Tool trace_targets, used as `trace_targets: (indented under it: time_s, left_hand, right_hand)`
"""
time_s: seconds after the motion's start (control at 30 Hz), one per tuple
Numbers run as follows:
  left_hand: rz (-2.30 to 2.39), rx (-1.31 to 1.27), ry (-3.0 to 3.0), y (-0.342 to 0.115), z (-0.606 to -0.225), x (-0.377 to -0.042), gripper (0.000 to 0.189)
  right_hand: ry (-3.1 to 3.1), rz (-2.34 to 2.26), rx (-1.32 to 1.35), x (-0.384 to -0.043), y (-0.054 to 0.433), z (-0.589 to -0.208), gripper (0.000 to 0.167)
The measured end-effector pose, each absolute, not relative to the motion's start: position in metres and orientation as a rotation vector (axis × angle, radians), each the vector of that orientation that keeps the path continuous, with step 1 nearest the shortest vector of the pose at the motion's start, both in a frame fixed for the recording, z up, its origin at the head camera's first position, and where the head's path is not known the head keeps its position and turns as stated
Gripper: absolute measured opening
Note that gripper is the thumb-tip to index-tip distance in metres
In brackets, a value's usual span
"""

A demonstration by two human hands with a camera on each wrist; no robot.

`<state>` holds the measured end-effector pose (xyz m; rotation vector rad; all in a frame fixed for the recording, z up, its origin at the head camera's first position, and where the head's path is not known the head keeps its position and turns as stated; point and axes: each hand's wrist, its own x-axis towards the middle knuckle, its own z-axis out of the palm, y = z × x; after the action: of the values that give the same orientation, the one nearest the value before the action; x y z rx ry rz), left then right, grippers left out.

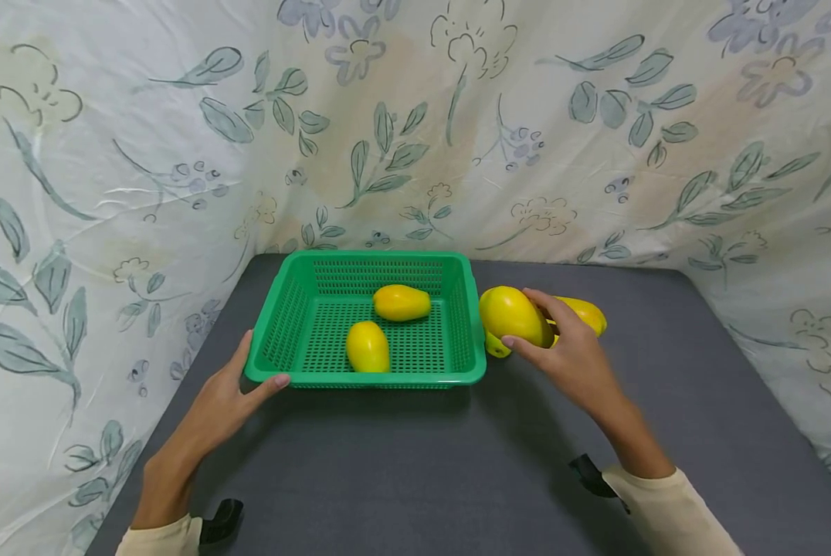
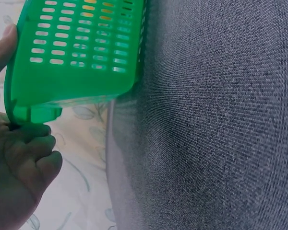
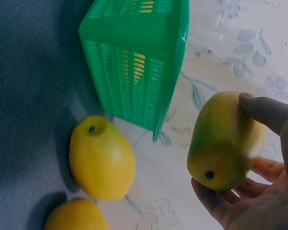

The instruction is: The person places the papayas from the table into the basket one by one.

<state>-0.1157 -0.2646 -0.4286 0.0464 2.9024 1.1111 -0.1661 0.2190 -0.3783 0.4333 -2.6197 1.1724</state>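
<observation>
My left hand grips the near left corner of a green plastic basket, thumb on the rim; in the left wrist view its fingers curl beneath the rim. Two yellow mangoes lie apart inside, one mango farther back and another mango near the front wall. Just off the basket's right side, my right hand holds a yellow-green mango between thumb and fingers, raised above the table. Below it, partly hidden in the head view, sit a mango and a second mango.
A dark grey cloth covers the table. Behind and beside it hangs a floral curtain. Black straps show at both wrists, by cream sleeves.
</observation>
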Motion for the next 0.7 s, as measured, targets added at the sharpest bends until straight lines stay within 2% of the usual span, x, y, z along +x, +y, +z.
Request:
trace_targets:
  time_s: [0.7]
  left_hand:
    - [1.142, 0.019, 2.870, -0.264, -0.429, -0.114, 0.111]
  right_hand:
    - [-2.628, 1.220, 0.584, -0.166, 0.181, -0.385, 0.081]
